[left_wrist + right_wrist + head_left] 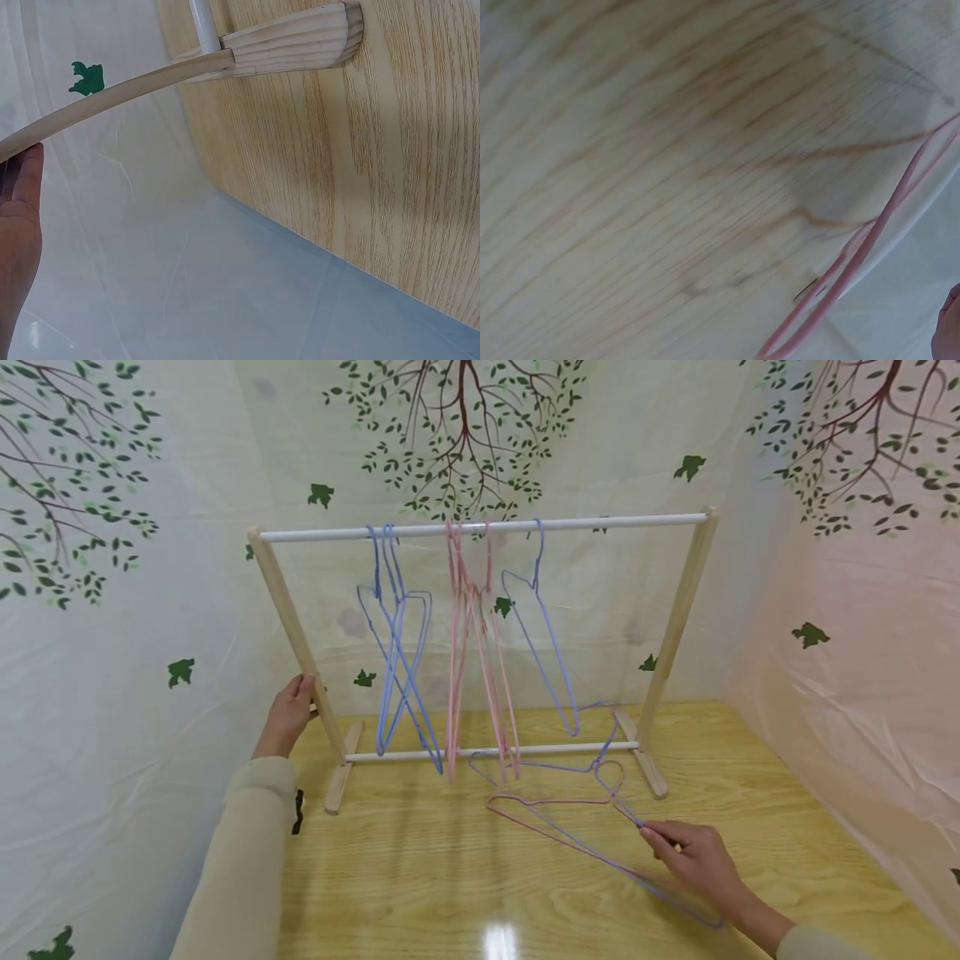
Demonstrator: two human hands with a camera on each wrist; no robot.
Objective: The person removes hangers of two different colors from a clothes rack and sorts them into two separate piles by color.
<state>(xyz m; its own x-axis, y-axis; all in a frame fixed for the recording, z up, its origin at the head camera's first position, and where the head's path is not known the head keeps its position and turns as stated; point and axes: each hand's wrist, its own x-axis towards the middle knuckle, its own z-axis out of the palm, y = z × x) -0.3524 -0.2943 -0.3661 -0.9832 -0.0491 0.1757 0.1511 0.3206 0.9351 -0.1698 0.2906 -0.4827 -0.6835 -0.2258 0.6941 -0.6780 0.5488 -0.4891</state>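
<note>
My left hand [288, 714] grips the left wooden post [288, 606] of a small clothes rack about two thirds down; in the left wrist view the fingers partly disappear behind the post [112, 94]. At front right, my right hand [697, 860] pinches the sloping shoulders of a pink clothes hanger [555, 801] and a blue clothes hanger [555, 767], which overlap at the fingertips. The blue one's hook lies towards the rack's right foot. Pink hanger wires [870, 240] cross the right wrist view, where the hand barely shows.
From the white top rail [622, 522] hang blue hangers [390, 668] at left, pink hangers [457, 652] in the middle and one blue hanger [551, 627] further right. A white lower bar [555, 749] joins the feet. The wood-grain table [420, 877] meets leaf-printed curtains [187, 610].
</note>
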